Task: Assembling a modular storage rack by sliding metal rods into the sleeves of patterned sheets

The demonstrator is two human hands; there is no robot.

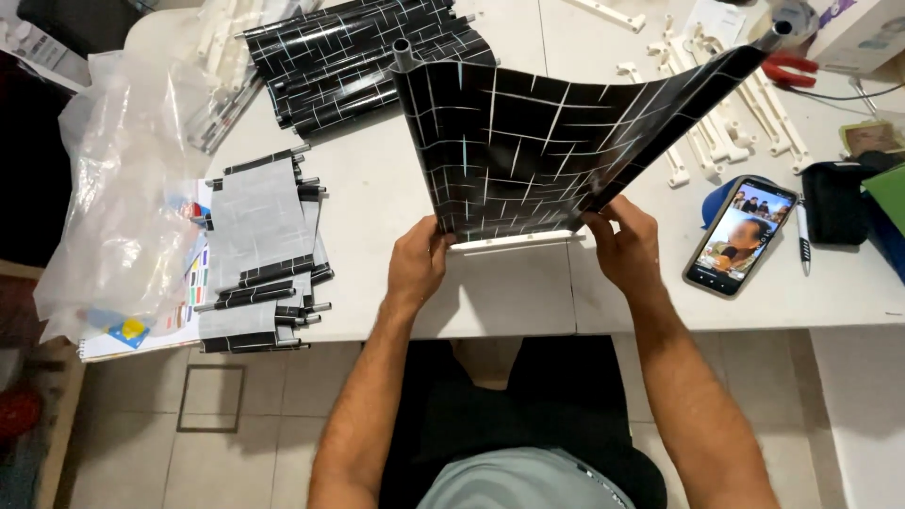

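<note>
We have a single view, from a camera worn on the head, looking steeply down over the white table (509, 302) and lap. It sits close, with the floor (236, 452) visible below the table's near edge.

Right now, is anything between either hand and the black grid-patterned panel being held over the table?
Nothing visible is. The left hand and the right hand both already grip the lower edge of the black grid-patterned panel, one at each bottom corner by the white rail. The phone lies on the table off to the right, apart from it.
</note>
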